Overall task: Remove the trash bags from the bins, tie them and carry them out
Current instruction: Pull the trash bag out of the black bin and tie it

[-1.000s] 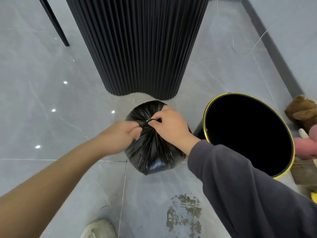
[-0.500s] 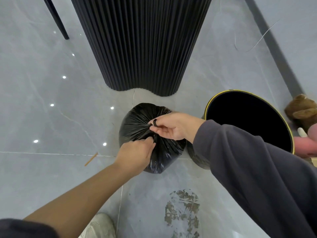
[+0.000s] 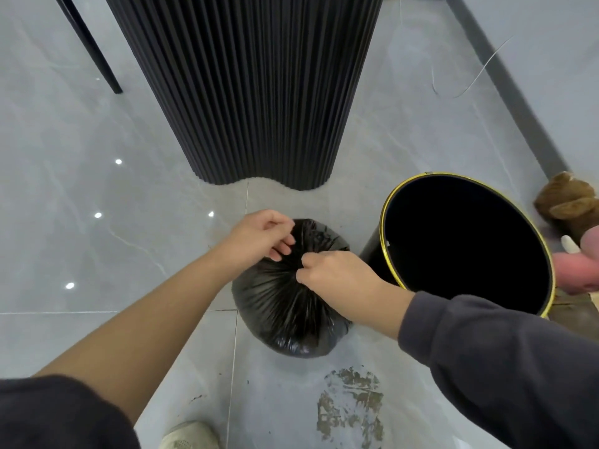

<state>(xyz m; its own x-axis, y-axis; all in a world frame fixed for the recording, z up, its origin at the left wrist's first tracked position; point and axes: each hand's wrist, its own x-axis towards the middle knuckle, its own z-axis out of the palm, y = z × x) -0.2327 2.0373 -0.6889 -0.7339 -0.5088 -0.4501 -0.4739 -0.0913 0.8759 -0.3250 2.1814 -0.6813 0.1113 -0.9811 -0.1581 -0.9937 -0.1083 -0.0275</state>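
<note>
Black plastic trash bag [image 3: 285, 312] sits on the grey tile floor [image 3: 97, 254], out of the bin, bulging and full, contents hidden by the plastic. Its top is gathered into radiating pleats. Right hand [image 3: 337, 277] pinches that gathered neck with curled fingers, grey sleeve pushed to the wrist. Left hand [image 3: 259, 238] is just beside it at the bag's upper side with fingers curled and fingertips touching the plastic; I can't tell whether it grips anything. Round black bin [image 3: 384, 228] with a yellow rim stands upright just right of the bag; its inside reads as solid black, so I can't tell the contents. Fluted black column [image 3: 246, 92] stands behind the bag. Brown plush toy [image 3: 567, 202] lies right of the bin. Rusty stain [image 3: 350, 406] marks the floor near the bag, and a pale shoe [image 3: 191, 435] shows at the bottom edge.
</note>
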